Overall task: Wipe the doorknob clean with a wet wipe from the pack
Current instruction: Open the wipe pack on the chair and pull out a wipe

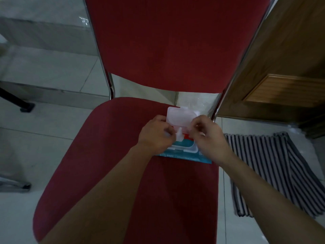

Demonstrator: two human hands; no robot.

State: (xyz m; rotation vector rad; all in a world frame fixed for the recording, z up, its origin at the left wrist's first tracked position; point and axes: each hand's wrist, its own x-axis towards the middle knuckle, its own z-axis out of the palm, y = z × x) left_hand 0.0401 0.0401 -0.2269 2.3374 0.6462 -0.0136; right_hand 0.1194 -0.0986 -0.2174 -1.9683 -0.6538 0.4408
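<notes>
A blue wet wipe pack (186, 156) lies on the red chair seat (109, 155), near its back right. Its clear plastic lid (179, 117) stands flipped open, away from me. A white wipe (179, 136) sticks up from the opening. My left hand (156, 136) rests on the pack's left side, fingers curled at the wipe. My right hand (205, 136) is over the pack's right side, fingertips pinched near the lid's edge. The doorknob is out of view.
The chair's red backrest (175, 41) rises behind the pack, framed by chrome tubes. A brown wooden door (284, 67) stands at the right. A striped cloth mat (274, 169) lies on the pale tiled floor to the right. A dark furniture leg (17, 101) is at left.
</notes>
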